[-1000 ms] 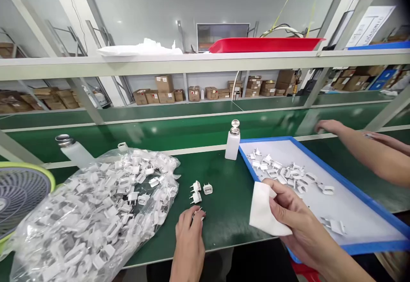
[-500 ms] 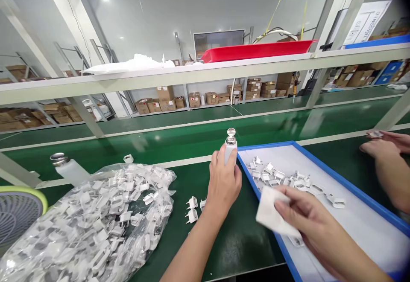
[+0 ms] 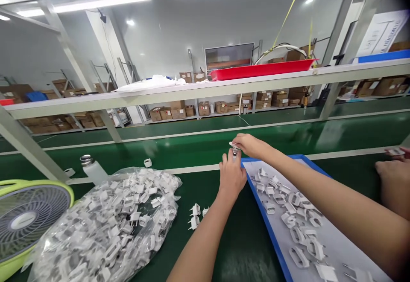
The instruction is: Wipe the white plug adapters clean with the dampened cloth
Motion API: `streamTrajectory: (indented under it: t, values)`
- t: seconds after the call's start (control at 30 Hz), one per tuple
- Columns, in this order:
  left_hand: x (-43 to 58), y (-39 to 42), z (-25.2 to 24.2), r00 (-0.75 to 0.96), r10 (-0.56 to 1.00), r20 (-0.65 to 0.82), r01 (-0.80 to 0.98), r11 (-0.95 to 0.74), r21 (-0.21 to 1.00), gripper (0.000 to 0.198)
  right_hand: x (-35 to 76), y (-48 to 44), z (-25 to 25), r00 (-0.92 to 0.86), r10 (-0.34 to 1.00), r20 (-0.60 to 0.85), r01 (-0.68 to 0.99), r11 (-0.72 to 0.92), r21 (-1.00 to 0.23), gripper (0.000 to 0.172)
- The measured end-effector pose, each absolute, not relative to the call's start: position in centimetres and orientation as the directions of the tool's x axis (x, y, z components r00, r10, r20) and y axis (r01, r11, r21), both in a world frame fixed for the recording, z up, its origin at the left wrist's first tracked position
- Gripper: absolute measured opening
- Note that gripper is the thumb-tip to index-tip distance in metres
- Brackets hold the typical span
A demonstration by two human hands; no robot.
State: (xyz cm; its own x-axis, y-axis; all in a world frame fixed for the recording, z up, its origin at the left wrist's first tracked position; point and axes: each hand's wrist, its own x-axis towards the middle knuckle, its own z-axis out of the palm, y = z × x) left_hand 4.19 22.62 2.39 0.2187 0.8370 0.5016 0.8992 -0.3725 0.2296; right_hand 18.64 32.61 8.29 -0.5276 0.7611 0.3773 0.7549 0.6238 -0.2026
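White plastic dispenser bottle (image 3: 235, 156) sits just beside the corner of the blue-rimmed tray (image 3: 261, 213), its body wrapped by the left hand's (image 3: 232, 177) fingers, seemingly to steady it, while the right hand's (image 3: 251, 145) narrow fingers pinch a small white piece (image 3: 231, 144) at its metal cap.

My green bench (image 3: 243, 256), blue-rimmed white tray (image 3: 264, 219), clear plastic bag of white plugs (image 3: 105, 226), loose white plugs (image 3: 194, 216), metal-capped white bottle (image 3: 93, 172)
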Motion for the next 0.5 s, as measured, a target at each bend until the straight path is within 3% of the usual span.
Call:
streamTrajectory:
  t: [0.5]
  values:
    - [3.9,22.0,2.7,0.189,0.855,0.483,0.891,-0.357,0.282,0.078,18.9,33.4,6.5,-0.600,0.738,0.309,0.765,0.642,-0.048,0.028]
